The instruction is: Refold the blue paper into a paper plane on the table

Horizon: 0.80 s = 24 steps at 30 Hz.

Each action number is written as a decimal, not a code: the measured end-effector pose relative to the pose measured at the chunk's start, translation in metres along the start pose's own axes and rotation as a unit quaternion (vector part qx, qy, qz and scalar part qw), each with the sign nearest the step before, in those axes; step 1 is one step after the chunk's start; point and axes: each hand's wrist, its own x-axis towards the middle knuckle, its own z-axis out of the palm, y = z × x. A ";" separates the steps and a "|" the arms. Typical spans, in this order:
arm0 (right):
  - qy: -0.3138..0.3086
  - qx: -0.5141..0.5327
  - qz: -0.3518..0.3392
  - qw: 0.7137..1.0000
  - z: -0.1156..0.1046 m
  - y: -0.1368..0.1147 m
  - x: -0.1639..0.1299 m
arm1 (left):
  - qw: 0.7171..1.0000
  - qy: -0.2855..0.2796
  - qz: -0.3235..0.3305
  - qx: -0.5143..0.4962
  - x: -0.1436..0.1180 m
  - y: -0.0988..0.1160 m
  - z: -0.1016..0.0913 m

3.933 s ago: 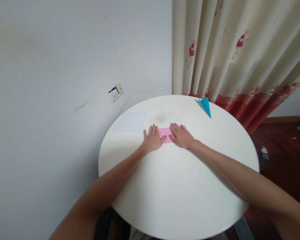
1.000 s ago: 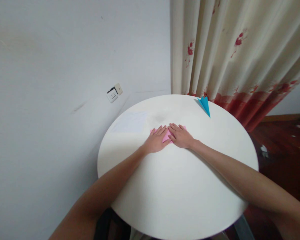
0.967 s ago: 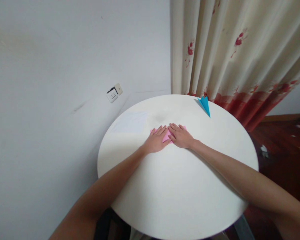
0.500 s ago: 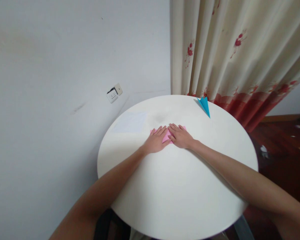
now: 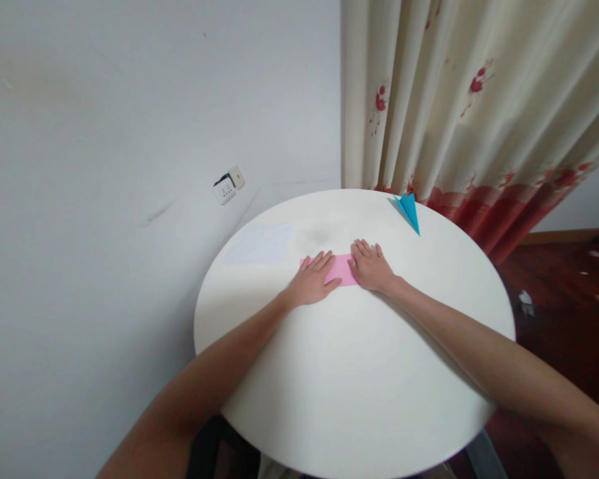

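Observation:
A strip of pink paper (image 5: pixel 343 270) lies flat on the round white table (image 5: pixel 344 372), partly covered by both hands. My left hand (image 5: pixel 310 279) rests palm down on its left part, fingers stretched out and pointing away from me. Over the right end of the paper lies my right hand (image 5: pixel 372 267), also palm down with its fingers extended. Bare pink shows between the two hands. What is under the palms is hidden.
A blue folded paper plane (image 5: pixel 409 211) sits near the table's far right edge. Towards the far left lies a white sheet of paper (image 5: pixel 262 243). A wall with a socket (image 5: pixel 224 191) stands at the left, a patterned curtain (image 5: pixel 439 100) behind the table.
My right hand has slid to the right along the pink paper, away from my left hand, showing more of its middle. My left hand has stayed in place.

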 end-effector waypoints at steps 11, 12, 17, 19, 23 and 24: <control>-0.043 0.048 -0.141 0.988 -0.003 -0.017 -0.001 | 1.000 0.009 0.007 0.005 0.000 0.002 -0.001; -0.043 0.049 -0.141 0.988 -0.002 -0.017 -0.001 | 1.000 0.007 0.008 0.006 0.000 0.002 -0.001; -0.046 0.053 -0.133 0.989 -0.002 -0.016 0.000 | 1.000 0.002 -0.002 0.004 0.001 -0.002 0.000; -0.047 0.051 -0.130 0.989 -0.002 -0.016 0.000 | 1.000 -0.005 -0.021 0.003 0.002 -0.005 -0.001; -0.043 0.048 -0.133 0.989 -0.002 -0.017 -0.001 | 0.998 -0.009 -0.063 0.011 0.002 -0.011 -0.001; -0.042 0.048 -0.133 0.989 -0.002 -0.017 -0.001 | 0.997 -0.004 -0.075 0.017 0.002 -0.012 -0.001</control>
